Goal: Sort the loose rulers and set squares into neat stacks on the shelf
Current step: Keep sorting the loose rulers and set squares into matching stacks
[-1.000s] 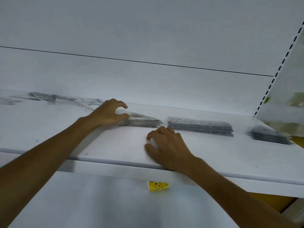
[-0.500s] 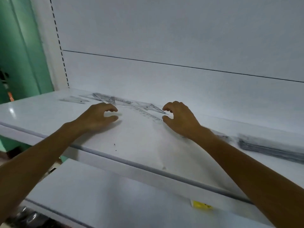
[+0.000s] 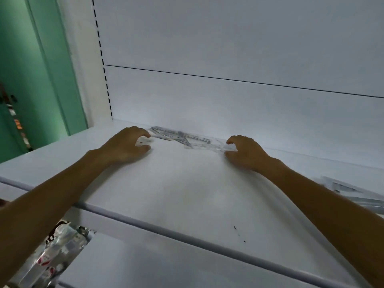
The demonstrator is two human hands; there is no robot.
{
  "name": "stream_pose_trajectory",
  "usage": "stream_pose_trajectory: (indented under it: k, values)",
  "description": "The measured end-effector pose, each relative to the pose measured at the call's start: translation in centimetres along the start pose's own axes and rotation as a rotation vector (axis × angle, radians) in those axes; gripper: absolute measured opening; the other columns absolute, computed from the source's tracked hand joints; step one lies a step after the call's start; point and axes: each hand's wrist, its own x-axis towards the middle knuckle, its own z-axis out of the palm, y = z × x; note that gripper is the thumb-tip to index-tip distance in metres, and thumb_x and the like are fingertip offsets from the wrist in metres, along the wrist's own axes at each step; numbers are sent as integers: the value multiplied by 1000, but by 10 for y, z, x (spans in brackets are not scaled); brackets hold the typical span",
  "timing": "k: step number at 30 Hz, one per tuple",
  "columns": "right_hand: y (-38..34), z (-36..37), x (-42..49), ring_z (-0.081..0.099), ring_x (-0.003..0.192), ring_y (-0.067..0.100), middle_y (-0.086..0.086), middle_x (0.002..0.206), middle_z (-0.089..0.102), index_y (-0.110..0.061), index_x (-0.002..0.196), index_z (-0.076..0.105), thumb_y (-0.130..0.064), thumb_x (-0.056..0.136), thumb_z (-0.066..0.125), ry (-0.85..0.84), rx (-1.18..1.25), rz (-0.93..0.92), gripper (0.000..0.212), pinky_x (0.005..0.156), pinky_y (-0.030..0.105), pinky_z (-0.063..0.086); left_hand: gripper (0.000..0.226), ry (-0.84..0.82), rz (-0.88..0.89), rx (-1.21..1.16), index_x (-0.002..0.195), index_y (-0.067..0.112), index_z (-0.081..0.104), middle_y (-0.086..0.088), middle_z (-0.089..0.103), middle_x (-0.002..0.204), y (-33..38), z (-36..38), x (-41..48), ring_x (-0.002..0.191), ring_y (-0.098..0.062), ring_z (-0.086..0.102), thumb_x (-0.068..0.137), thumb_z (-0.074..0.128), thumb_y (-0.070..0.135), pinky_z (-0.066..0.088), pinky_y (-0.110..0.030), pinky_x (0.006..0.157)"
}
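Two: left hand, right hand – fingers pinching loose rulers | white shelf | green wall

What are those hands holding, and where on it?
The loose pile of clear rulers and set squares: left hand pinches its left end, right hand its right end.

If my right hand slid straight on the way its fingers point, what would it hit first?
Probably the loose pile of clear rulers and set squares: the right hand points left along the shelf, with the pile's end at its fingertips. Whether they touch is too blurred to tell.
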Motion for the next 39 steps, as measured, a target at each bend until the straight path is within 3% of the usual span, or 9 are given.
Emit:
stream_pose_trajectory:
  k: [6,11,19,22,26,28,31,35,39]
  values:
    - [-11,17,18,40,130,22,4,141,45,-17,136,43,-21,93,45,-31,17,-15,43,107,31,30,43,-110,-63,49,122,19,55,-3,50,133,-27,-2,11,122,-23,45,86,56,42,35,-34,101]
    - [-14,24,26,48,115,26,5,122,59,-18,125,53,-24,96,40,56,-131,-83,32,94,40,40,43,-47,-28,-7,120,19,59,-5,57,118,-34,3,17,107,-21,52,83,61,41,36,-27,87]
    - [-20,25,22,51,105,28,11,118,49,-9,123,49,-22,92,51,147,-50,-80,34,89,37,42,69,52,-54,-186,132,18,48,-4,54,124,-31,4,21,96,-11,51,70,78,28,34,-20,81]
    - [-22,26,20,56,96,31,10,118,47,-8,121,49,-20,91,52,164,-61,-87,32,82,37,45,60,68,-28,-267,126,17,53,1,64,102,-27,6,17,80,-9,54,71,78,19,36,-18,75]
    - [-24,24,16,56,88,30,10,113,49,-6,118,52,-20,90,54,186,-87,-129,31,76,33,45,33,114,31,-288,115,15,58,8,60,77,-23,5,12,80,-16,54,83,63,7,37,-20,73]
    - [-25,19,13,55,85,27,10,111,50,-7,119,53,-23,88,59,188,-81,-144,35,76,33,44,33,146,77,-237,115,12,55,2,54,81,-20,4,12,81,-19,53,86,51,-2,32,-18,70]
    - [-23,9,6,55,84,25,9,110,52,-7,120,54,-25,88,60,210,-56,-160,38,76,31,44,31,176,51,-206,120,9,46,-7,46,94,-9,1,12,81,-27,55,90,43,3,41,-29,71]
    - [-20,-9,-9,57,85,26,10,110,53,-6,120,54,-25,87,61,263,-54,-145,39,77,33,47,47,163,49,-161,116,16,48,0,41,101,13,-5,12,81,-16,48,76,70,31,34,-28,71]
    - [-8,-31,-32,57,86,27,11,110,54,-5,120,56,-22,85,63,330,-33,-115,39,79,36,47,56,55,181,-172,121,19,51,1,43,100,55,-4,11,70,-2,47,72,76,25,33,-22,69]
